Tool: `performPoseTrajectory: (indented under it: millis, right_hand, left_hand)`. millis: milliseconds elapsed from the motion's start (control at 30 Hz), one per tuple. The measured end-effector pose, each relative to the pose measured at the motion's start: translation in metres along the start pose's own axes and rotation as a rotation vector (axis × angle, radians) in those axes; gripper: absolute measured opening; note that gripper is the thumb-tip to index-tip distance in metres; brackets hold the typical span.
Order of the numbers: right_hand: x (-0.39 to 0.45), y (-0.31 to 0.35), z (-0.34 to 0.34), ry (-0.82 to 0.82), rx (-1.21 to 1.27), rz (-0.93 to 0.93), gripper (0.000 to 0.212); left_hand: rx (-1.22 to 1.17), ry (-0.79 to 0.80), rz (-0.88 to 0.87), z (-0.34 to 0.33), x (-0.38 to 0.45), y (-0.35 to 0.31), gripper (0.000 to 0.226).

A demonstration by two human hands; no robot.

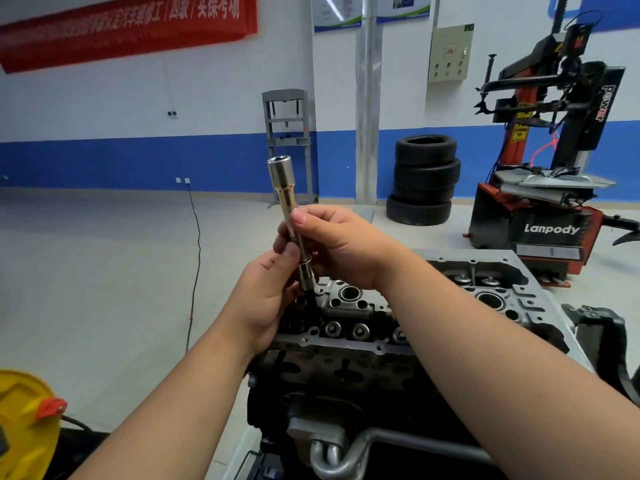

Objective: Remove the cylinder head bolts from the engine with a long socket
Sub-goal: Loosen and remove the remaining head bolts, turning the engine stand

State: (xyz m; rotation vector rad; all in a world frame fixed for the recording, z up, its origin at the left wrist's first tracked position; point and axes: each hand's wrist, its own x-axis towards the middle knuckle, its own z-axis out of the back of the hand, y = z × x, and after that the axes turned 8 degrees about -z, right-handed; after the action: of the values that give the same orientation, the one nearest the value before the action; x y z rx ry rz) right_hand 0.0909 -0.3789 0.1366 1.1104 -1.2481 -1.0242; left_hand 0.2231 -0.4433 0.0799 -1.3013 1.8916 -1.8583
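Note:
A long chrome socket (284, 188) stands nearly upright in front of me, its open end at the top. My right hand (337, 247) pinches its middle between thumb and fingers. My left hand (268, 296) grips the lower end, where a dark shaft (307, 282) joins it. Both hands hover above the left end of the grey cylinder head (381, 327), which shows round bores and valve springs. I cannot make out any bolt heads.
A stack of black tyres (424, 180) and a red tyre changer (540, 188) stand behind the engine. A grey press frame (289, 143) is at the wall. A yellow container (24, 427) sits at lower left, a black cable (197, 258) crosses the floor.

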Motion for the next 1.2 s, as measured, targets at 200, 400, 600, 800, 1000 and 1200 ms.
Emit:
performPoseTrajectory:
  millis: [200,400,600,800,1000,1200]
  right_hand:
    - [0.000,0.001,0.000,-0.025,-0.027,-0.040,0.028]
    - [0.002,-0.002,0.000,-0.080,-0.014,0.060,0.014]
    - [-0.001,0.001,0.000,-0.013,-0.062,-0.030,0.028]
    - [0.000,0.001,-0.001,-0.038,-0.004,-0.008,0.024]
    - [0.002,-0.002,0.000,-0.091,0.006,0.058,0.016]
    - [-0.004,0.003,0.001,0.009,-0.040,-0.045,0.032]
  left_hand:
    - [-0.045,-0.016,0.012,0.000,-0.001,0.000,0.045]
    - [0.029,-0.048,-0.016,-0.007,0.001,-0.002,0.056]
    - [-0.036,0.028,0.017,0.001,-0.002,-0.001,0.049]
    - [0.003,-0.001,-0.007,-0.004,-0.002,-0.001,0.038]
    - [0.040,0.004,-0.047,-0.005,-0.001,0.000,0.044]
    - [-0.037,0.061,0.016,0.004,0.000,0.000,0.046]
